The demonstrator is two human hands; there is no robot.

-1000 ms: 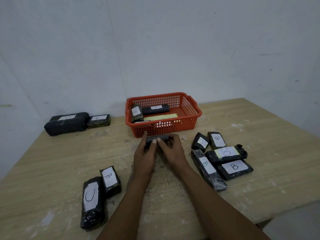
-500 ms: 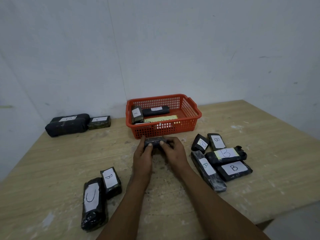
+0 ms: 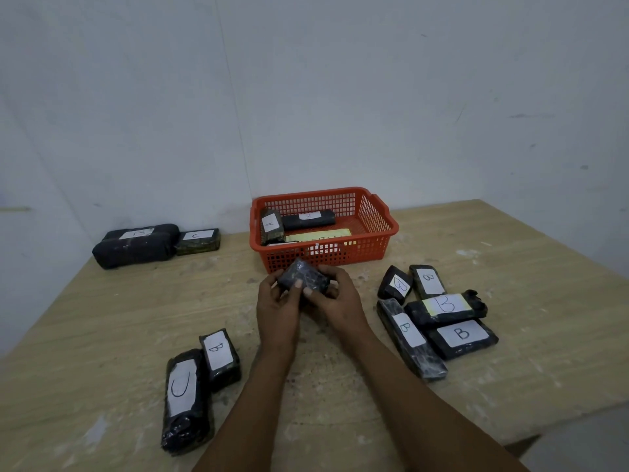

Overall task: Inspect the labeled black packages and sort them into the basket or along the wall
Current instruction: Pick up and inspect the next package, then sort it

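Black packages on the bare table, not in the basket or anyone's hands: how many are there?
9. Five lie clustered at right, two at front left, two by the wall. More may be hidden beneath the clusters.

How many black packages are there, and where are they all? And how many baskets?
Packages held in both hands: 1
Packages in the basket, as far as can be seen: 2
Packages by the wall: 2
Packages at the right of the table: 5
Packages at the near left: 2
Orange baskets: 1
Total: 12 packages, 1 basket
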